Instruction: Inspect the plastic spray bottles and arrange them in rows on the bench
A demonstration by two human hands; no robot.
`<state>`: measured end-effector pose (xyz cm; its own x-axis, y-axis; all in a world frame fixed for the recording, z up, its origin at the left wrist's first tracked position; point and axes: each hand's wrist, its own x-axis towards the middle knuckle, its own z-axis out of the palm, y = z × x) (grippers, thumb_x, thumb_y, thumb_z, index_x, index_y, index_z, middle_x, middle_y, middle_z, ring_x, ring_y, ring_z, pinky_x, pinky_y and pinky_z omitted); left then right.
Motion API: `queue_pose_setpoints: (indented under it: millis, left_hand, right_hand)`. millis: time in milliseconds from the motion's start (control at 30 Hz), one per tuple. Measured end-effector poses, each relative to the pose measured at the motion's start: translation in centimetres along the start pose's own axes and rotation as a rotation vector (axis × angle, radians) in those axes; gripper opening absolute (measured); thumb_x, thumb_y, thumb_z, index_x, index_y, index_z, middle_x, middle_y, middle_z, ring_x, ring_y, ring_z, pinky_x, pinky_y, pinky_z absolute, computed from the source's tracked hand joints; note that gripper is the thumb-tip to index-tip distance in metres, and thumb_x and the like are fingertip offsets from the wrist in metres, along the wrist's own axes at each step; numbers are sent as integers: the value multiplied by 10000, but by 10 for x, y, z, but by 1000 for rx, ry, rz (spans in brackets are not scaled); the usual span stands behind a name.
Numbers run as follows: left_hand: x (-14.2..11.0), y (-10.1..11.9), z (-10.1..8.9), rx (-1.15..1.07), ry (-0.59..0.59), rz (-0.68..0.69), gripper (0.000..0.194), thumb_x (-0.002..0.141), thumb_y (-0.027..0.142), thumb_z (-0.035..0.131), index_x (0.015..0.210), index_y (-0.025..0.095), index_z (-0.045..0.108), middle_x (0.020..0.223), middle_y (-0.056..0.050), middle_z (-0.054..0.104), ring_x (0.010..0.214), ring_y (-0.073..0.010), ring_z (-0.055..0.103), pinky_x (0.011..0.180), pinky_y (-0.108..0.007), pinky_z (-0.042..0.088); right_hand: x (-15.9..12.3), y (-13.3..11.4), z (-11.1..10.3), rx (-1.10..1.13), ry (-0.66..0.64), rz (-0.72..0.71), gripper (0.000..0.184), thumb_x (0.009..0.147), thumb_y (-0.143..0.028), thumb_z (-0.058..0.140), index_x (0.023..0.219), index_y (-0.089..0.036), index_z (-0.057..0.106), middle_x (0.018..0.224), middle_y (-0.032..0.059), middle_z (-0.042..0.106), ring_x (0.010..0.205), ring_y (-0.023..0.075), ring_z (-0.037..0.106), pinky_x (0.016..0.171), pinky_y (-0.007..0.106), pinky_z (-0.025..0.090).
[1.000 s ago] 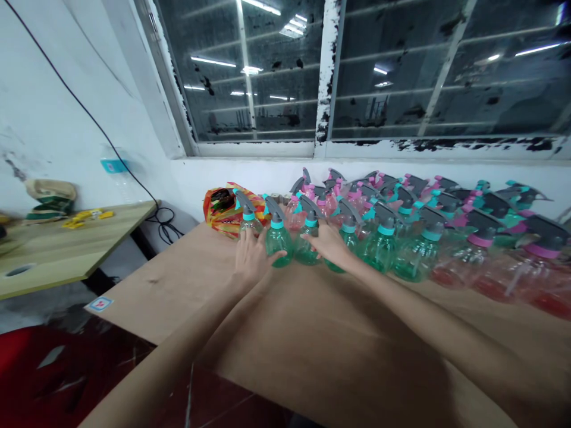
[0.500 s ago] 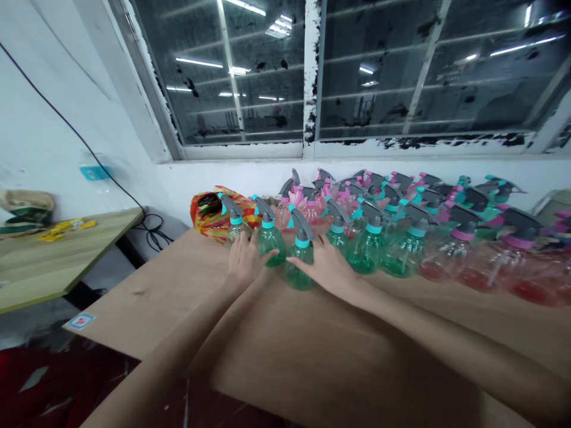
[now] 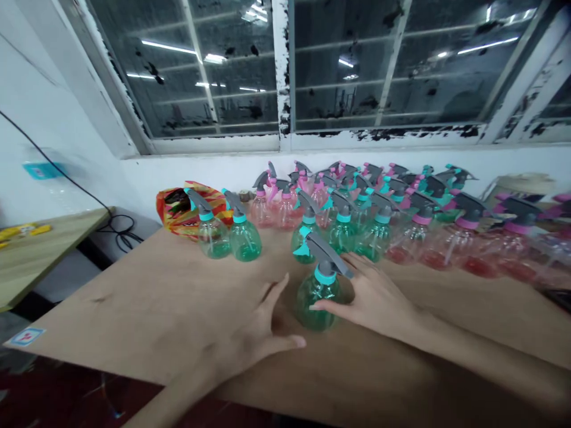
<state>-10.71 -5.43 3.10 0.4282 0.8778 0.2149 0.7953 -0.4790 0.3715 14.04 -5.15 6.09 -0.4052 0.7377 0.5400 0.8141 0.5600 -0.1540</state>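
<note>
Right hand: grip closed around the round body of a green spray bottle, thumb across the near face, fingers behind and to the right. The bottle sits in front of the row, teal collar and grey trigger head up; I cannot tell whether its base touches the bench. Left hand: grip spread, thumb and fingers well parted, empty, blurred, palm side toward the held bottle, near it but apart. Beyond my left hand, two green bottles stand side by side. Just behind them lies a red-and-yellow bag, dark contents at its mouth. Behind the held bottle and rightward, more green bottles stand in a row, which continues as pink-collared bottles with red liquid. Further bottles crowd behind, toward the wall below the window. Bench's left corner: small sticker. Farther left, a second bench holds yellow pieces.
</note>
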Motion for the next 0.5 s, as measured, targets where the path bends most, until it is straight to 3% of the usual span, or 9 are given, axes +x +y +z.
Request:
queue_pose_setpoints:
  millis: [100, 267, 400, 500]
  left_hand:
    - [9, 39, 6, -100, -163, 74, 978, 693, 627, 688, 1459, 256, 206, 1408, -134, 403, 1278, -370, 370, 1028, -551, 297]
    - [30, 78, 24, -244, -259, 92, 879, 666, 541, 763, 1375, 220, 354, 1276, -113, 525, 1187, -354, 474, 954, -487, 392]
    - [40, 102, 43, -280, -261, 142, 856, 639, 540, 782, 1348, 258, 395, 1237, -79, 551, 1141, -350, 512, 932, -479, 405]
    - [49, 121, 58, -310, -252, 152, 862, 631, 538, 783, 1350, 256, 399, 1216, -76, 560, 1144, -351, 509, 946, -490, 396]
  right_hand:
    - [-17, 9, -12, 60, -21, -36, 629, 753, -596, 599, 1153, -111, 574, 1137, 175, 629, 1033, 328, 577, 871, 489, 463]
    - [-38, 32, -36, 302, -191, 9, 656, 713, -577, 658, 1221, -185, 524, 1236, 130, 574, 1165, 302, 506, 964, 463, 427]
    - [-46, 56, -50, 595, -257, 78, 618, 693, -505, 714, 1225, -254, 522, 1107, 61, 621, 1026, 249, 590, 840, 384, 505]
    - [-49, 64, -53, 758, -187, 166, 569, 721, -465, 699, 1229, -278, 524, 1051, 37, 642, 874, 207, 623, 703, 323, 524]
